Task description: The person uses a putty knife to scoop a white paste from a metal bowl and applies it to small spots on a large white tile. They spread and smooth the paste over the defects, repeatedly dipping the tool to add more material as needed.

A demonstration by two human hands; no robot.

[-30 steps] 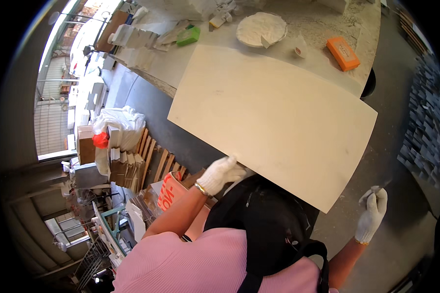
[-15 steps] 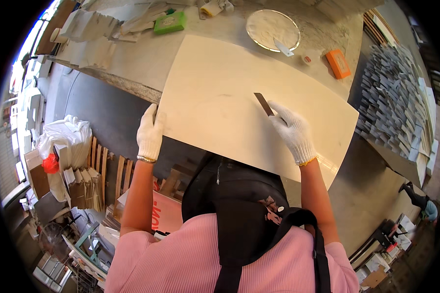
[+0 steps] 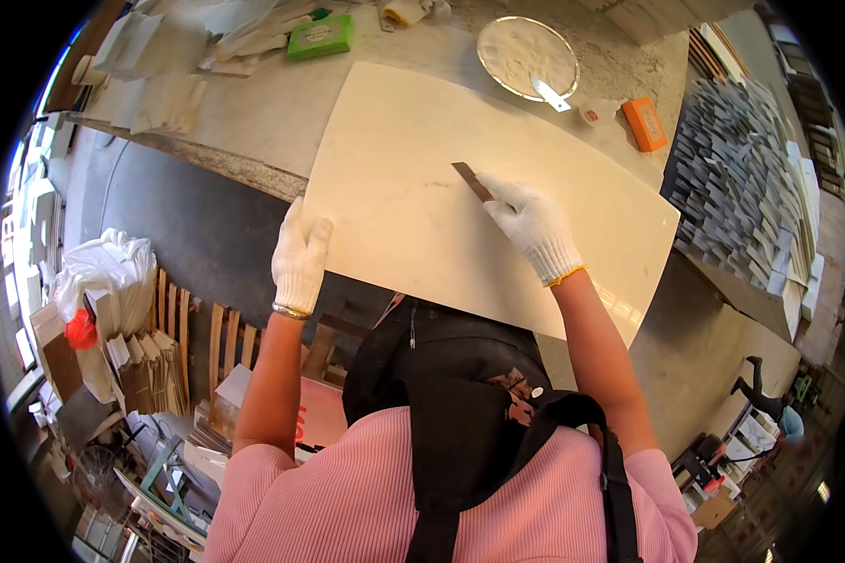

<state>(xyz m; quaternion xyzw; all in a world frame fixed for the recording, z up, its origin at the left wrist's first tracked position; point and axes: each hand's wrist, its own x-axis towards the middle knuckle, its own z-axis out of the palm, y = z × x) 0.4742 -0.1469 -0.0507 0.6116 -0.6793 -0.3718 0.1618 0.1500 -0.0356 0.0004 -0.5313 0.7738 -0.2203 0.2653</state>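
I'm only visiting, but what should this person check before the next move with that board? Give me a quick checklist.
1. Blade in hand: ok, the right hand holds it.
2. Left hand away from the blade: ok, it is at the board's left end.
3. Board fully on the bench: not ok, its near side overhangs.
4. Both hands gloved: ok.
5. Board spotless: cannot tell; the faint grey marks could be dirt or pattern.
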